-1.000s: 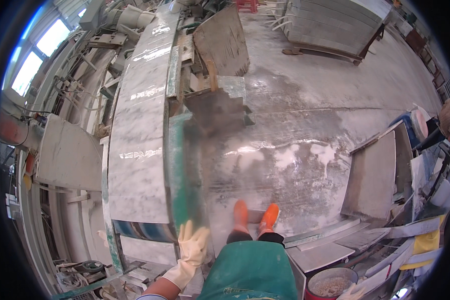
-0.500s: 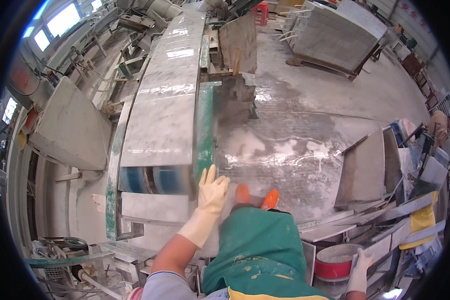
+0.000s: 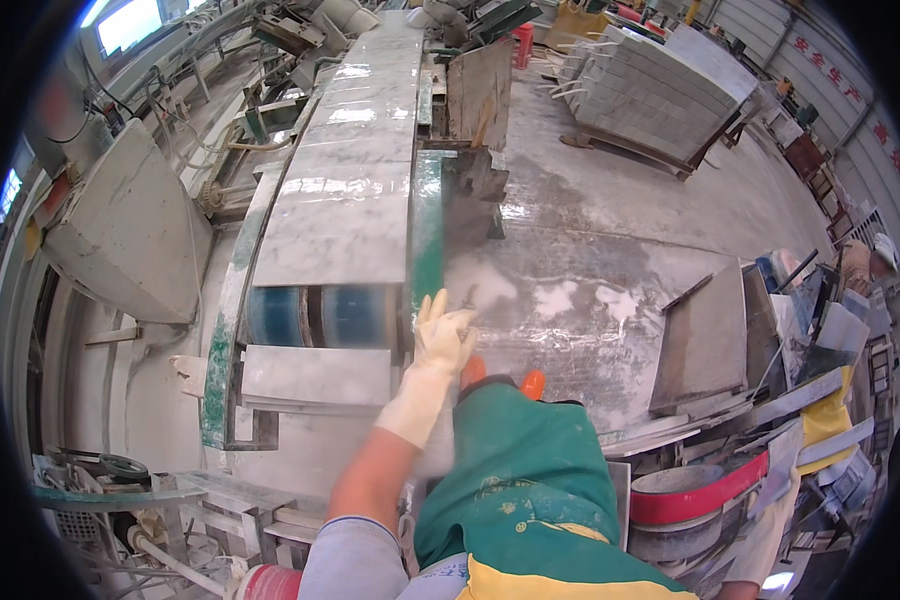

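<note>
My left hand [image 3: 442, 335], in a cream rubber glove, is at the near end of a green metal rail [image 3: 428, 225]. Its fingers stretch forward and I see nothing held in them. Left of the rail, pale marbled stone slabs [image 3: 335, 235] lie in a row on a long machine bed, with blue rollers [image 3: 345, 316] showing at the near end. A shorter pale slab [image 3: 315, 375] lies nearer me. Down at the lower right, my gloved right hand [image 3: 778, 515] is blurred beside a round tub with a red band [image 3: 705, 493]; its fingers cannot be made out.
Leaning slabs [image 3: 702, 340] and offcuts crowd the right, with a yellow cloth [image 3: 825, 410] among them. A stack of pale slabs [image 3: 655, 95] stands far right. Wet floor [image 3: 570, 310] lies ahead of my orange boots [image 3: 532, 385]. Metal framing [image 3: 240, 510] is at lower left.
The view has shifted. The nearest long slab now ends farther forward, so more of the blue rollers shows. My right hand has moved right and lower, and more of the tub's red band shows.
</note>
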The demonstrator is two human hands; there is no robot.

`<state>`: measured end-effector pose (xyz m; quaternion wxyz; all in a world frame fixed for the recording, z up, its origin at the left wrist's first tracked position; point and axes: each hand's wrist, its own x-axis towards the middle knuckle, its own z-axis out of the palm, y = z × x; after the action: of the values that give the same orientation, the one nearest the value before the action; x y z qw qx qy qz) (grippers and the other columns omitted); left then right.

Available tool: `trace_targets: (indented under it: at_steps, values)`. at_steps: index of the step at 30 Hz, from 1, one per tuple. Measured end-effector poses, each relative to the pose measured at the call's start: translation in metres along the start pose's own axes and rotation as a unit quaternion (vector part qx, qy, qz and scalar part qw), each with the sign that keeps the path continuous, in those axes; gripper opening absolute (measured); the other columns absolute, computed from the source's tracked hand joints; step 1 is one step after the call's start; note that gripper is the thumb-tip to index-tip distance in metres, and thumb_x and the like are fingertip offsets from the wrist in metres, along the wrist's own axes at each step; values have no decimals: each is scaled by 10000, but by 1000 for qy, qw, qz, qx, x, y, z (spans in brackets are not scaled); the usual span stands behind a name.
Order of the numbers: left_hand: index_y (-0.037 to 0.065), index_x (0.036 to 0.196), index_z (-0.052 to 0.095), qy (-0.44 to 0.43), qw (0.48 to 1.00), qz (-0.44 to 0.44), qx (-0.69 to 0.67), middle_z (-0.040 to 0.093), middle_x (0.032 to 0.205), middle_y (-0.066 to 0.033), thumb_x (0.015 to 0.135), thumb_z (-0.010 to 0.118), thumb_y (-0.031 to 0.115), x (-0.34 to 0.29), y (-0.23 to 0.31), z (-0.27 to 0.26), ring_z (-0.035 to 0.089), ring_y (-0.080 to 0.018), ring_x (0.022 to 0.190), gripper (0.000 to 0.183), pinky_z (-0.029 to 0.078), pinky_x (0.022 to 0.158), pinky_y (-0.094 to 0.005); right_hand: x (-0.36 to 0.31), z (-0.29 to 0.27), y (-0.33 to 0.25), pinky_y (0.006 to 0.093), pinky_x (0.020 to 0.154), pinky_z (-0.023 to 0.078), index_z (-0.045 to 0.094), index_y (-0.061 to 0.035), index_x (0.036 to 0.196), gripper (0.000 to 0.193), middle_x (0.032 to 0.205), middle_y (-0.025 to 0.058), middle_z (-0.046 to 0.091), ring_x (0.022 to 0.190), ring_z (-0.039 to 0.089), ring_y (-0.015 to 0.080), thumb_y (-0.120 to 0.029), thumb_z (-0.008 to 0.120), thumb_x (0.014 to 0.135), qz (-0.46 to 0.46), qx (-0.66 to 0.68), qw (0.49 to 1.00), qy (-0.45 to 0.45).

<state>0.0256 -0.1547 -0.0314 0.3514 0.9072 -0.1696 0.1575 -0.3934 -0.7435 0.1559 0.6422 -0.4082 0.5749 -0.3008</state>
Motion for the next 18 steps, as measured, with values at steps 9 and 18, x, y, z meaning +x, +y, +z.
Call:
trace_targets:
  at_steps: [9,18]
  values:
    - [-11,1450,436,-127,820,-211,-517,557,1397,-197,985,601,231,18,108,-8,519,-338,1330,549,416,1133,-467,-44,210,51,317,1019,457,501,-3,1445,718,1416,140,559,1251,558,229,6,690,752,-250,-256,891,-279]
    - [81,1534,266,-23,617,-323,-717,449,1483,-134,1025,558,231,7,134,-41,564,-318,1254,606,510,1036,-492,-220,431,128,447,1099,421,563,-126,1403,927,1466,146,506,1287,509,331,-157,850,522,-529,-422,390,-624]
